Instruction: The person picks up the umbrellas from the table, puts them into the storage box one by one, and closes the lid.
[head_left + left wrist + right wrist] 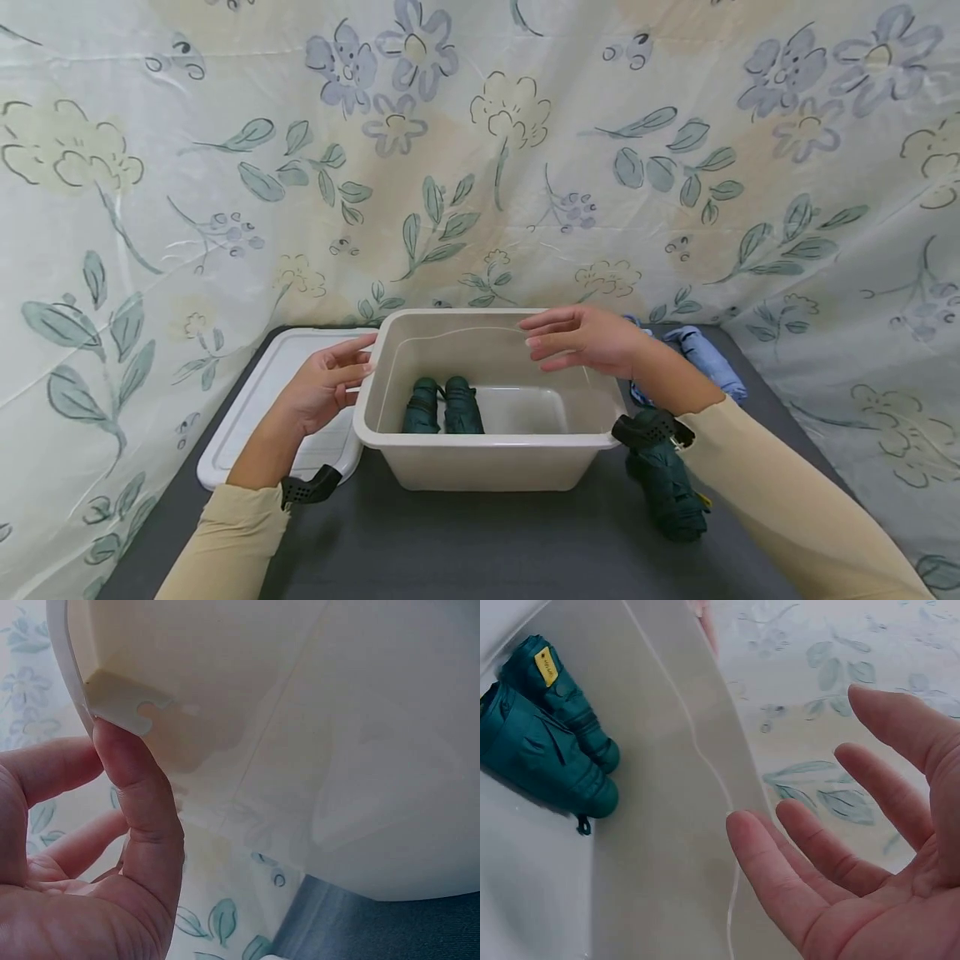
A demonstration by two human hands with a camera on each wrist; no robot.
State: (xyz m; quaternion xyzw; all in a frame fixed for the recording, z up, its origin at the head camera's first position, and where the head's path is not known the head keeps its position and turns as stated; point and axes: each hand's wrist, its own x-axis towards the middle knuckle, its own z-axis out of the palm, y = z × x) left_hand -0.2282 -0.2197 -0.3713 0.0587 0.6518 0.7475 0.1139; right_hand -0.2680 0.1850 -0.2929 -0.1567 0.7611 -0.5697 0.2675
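Well, from my end the bin (487,467) sits centrally, its white lid (255,387) laid flat to the left, presumably so the inside can be reached. Two dark green bundles (462,408) are in it, side by side toward the left, probably to save space. The left hand (326,383) is loosely bent, its tips at the bin's left rim, perhaps for steadying; I can't tell how firmly. The right hand (588,342) hangs over the bin's right part, fingers spread, holding nothing. A third green bundle (671,500) lies just right of it, a blue bundle (708,362) farther back. The counter (465,542) is dark grey, backed by flowered cloth (465,167).
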